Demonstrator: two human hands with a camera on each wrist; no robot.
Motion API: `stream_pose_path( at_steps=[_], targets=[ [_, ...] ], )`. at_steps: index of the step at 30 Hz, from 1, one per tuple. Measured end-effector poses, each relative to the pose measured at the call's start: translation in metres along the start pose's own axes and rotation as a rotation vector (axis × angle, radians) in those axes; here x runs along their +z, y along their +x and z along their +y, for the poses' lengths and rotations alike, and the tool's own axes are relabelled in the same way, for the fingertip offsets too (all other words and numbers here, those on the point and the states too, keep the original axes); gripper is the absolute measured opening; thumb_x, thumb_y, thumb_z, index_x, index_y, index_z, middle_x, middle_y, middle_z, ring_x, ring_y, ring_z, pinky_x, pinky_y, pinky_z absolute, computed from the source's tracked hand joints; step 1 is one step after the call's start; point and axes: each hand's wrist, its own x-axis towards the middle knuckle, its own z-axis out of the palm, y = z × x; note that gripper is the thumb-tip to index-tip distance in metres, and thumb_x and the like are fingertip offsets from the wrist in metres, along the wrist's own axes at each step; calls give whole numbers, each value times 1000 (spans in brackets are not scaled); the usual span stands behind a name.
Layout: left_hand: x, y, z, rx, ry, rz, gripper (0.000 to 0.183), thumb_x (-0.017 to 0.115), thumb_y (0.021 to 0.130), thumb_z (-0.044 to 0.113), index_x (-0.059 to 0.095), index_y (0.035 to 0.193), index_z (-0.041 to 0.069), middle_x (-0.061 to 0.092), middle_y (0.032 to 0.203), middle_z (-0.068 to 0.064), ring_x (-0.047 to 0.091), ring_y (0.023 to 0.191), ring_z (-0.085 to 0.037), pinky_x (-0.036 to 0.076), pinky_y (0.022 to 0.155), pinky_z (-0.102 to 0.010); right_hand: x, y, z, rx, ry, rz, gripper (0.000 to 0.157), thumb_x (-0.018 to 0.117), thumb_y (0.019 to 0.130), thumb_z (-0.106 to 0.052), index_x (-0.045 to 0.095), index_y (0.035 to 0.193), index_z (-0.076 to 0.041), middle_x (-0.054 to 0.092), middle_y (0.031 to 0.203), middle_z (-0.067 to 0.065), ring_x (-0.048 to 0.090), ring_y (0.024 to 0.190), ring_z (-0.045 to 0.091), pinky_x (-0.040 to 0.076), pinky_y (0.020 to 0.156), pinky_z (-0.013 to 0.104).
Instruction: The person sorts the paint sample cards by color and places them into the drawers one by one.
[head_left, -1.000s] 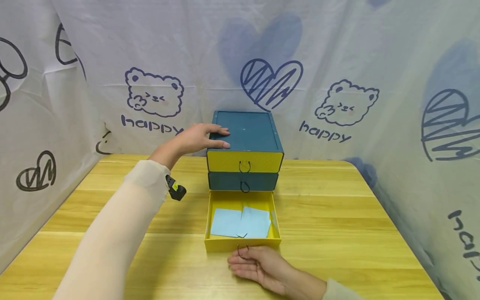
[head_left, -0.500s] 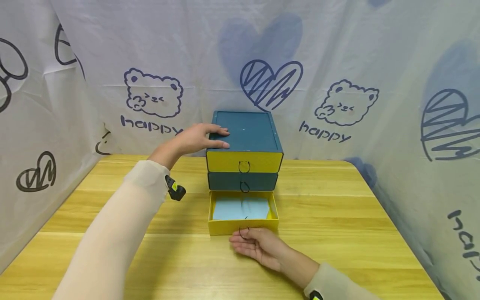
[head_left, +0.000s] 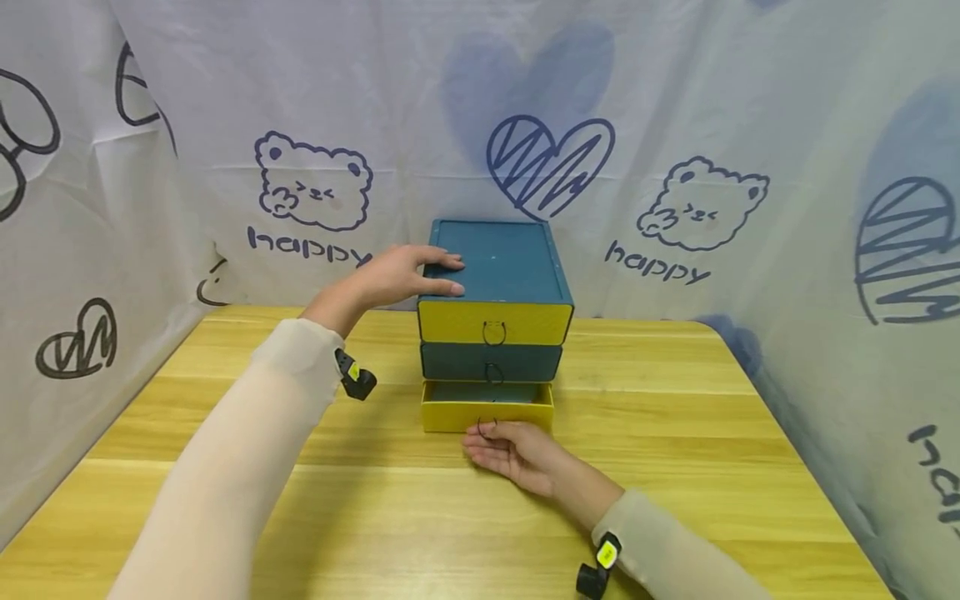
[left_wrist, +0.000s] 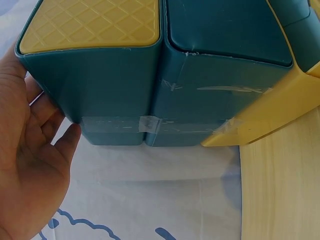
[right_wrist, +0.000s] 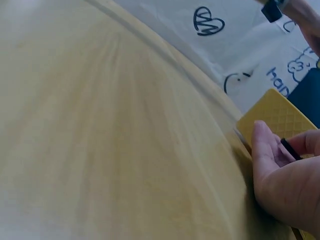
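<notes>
A drawer cabinet (head_left: 498, 262) of stacked blue boxes stands at the back of the table. Its yellow bottom drawer (head_left: 450, 417) is partly pulled out, with light blue cards (head_left: 480, 392) visible inside, mostly covered by the box above. My left hand (head_left: 393, 275) rests on the cabinet's top at the left edge, fingers extended; in the left wrist view, fingers touch the blue casing (left_wrist: 100, 85). My right hand (head_left: 517, 454), palm turned up, is at the bottom drawer's front and holds its black loop handle (right_wrist: 290, 148) between thumb and fingers.
The upper yellow drawer (head_left: 450, 322) and the blue middle drawer (head_left: 450, 362) are both closed, each with a black loop. The wooden table (head_left: 675, 467) extends around the cabinet. A patterned white curtain (head_left: 420, 108) hangs close behind and along both sides.
The bottom drawer has slid inward, away from me, and the right hand has moved with it. More of the cards is covered now. The left hand stays on the cabinet's top.
</notes>
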Motion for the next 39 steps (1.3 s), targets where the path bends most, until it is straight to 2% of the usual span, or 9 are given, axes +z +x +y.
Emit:
stream_pose_path(
  at_steps=[13, 21, 26, 32, 35, 39],
  targets=[
    [0, 0, 1, 16, -6, -3, 64, 64, 86, 60, 54, 141, 29, 38, 153, 5, 29, 143, -24, 30, 112, -49, -14, 24, -21, 8, -114, -14, 34, 48, 102, -8, 52, 128, 14, 70, 105, 17, 68, 101, 26, 53, 91, 36],
    [1, 2, 2, 27, -11, -8, 64, 64, 86, 61, 54, 141, 28, 38, 153, 5, 30, 143, -24, 30, 112, -50, -15, 23, -25, 30, -108, -5, 39, 51, 102, -13, 51, 130, 14, 70, 106, 17, 68, 100, 27, 51, 93, 39],
    [-1, 2, 2, 40, 24, -25, 67, 60, 87, 63, 52, 143, 28, 35, 155, 4, 27, 144, -25, 28, 113, -51, -16, 17, -25, 16, -147, 23, 47, 57, 101, -21, 48, 134, 12, 69, 107, 17, 68, 100, 28, 52, 93, 41],
    [-7, -3, 3, 49, 144, -74, 67, 53, 93, 61, 46, 148, 24, 29, 158, -3, 23, 145, -29, 24, 114, -54, -32, 4, -23, -53, -276, 55, 46, 55, 102, -21, 48, 135, 11, 67, 109, 17, 67, 98, 27, 53, 91, 39],
    [-10, -5, 6, 57, 193, -82, 67, 52, 93, 61, 47, 147, 22, 33, 156, -5, 27, 143, -30, 25, 114, -53, -43, -8, -25, -74, -324, 51, 46, 54, 102, -19, 46, 136, 11, 66, 111, 17, 66, 98, 25, 53, 91, 39],
    [-16, -10, 6, 65, 180, -71, 66, 52, 94, 61, 50, 145, 20, 41, 152, -5, 34, 140, -30, 29, 112, -53, -56, -28, -33, -76, -372, 45, 51, 55, 101, -18, 40, 140, 10, 64, 118, 18, 66, 101, 24, 53, 92, 39]
  ],
)
